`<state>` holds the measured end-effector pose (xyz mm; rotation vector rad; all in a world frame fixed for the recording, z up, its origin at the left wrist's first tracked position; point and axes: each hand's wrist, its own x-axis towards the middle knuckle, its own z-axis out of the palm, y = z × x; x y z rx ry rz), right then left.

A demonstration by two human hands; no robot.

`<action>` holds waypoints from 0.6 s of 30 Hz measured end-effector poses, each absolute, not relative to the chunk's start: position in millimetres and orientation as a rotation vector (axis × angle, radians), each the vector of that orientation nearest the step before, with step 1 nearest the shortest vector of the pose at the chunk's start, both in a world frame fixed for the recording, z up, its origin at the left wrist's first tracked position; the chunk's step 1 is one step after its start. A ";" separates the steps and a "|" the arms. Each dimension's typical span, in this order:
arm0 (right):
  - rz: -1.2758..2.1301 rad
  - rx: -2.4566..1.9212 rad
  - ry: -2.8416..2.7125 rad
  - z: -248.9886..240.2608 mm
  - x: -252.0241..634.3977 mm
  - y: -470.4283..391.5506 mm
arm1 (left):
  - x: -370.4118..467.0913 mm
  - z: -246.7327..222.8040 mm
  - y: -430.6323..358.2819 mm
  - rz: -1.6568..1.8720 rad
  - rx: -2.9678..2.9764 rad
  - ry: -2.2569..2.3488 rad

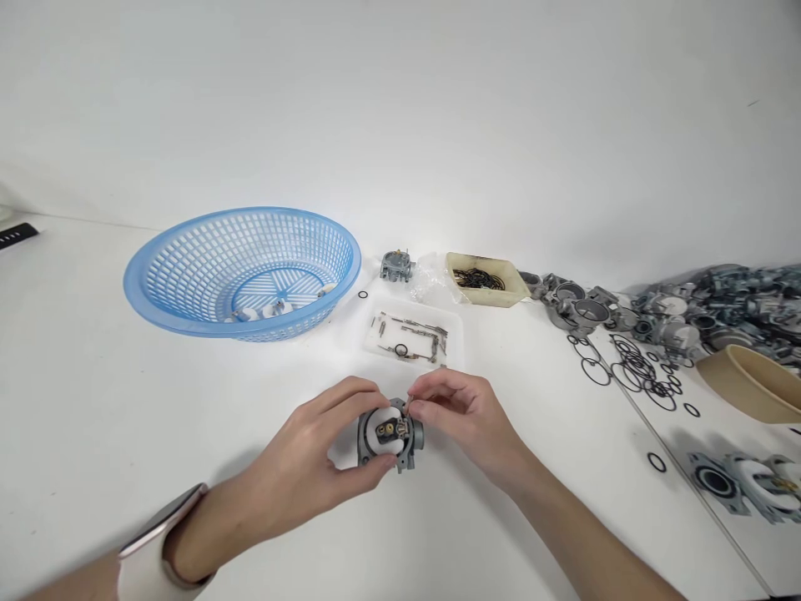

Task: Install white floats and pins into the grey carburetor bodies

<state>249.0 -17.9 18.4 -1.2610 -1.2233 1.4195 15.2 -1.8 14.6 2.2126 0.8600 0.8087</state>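
Right hand [471, 419] pinches a thin metal piece [409, 402], its tilt unclear, at the far right edge of a grey carburetor body [418, 436] on the desk [281, 534], just left of the fingertips and gripped by the nearby left hand [301, 444].

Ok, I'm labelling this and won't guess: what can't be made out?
Head view:
- Thin piece in the right hand: too small to identify.
- Parts of the metal body: under the left hand.
- Black strip: cut off by the left edge.
- Pieces in the white tray: too small to name.
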 end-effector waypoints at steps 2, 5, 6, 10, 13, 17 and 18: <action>1.417 -1.275 -1.249 18.2 248.7 -18.5 | 15.2 15.5 -1.5 0.810 2.220 0.861; 1.428 -1.269 -1.254 18.5 247.3 -19.1 | 15.3 16.9 -1.7 0.803 2.223 0.871; 1.424 -1.270 -1.258 18.7 246.8 -19.0 | 15.3 17.0 -1.9 0.804 2.220 0.877; 1.340 -1.296 -1.325 20.6 245.6 -18.6 | 14.9 15.3 -2.6 0.814 2.214 0.880; 1.302 -1.309 -1.373 21.8 245.6 -18.5 | 14.5 13.6 -2.7 0.815 2.214 0.871; 1.348 -1.316 -1.394 21.9 246.2 -19.4 | 15.2 14.6 -2.8 0.803 2.186 0.882; 1.362 -1.313 -1.397 21.6 246.6 -19.7 | 15.5 15.0 -2.8 0.806 2.182 0.879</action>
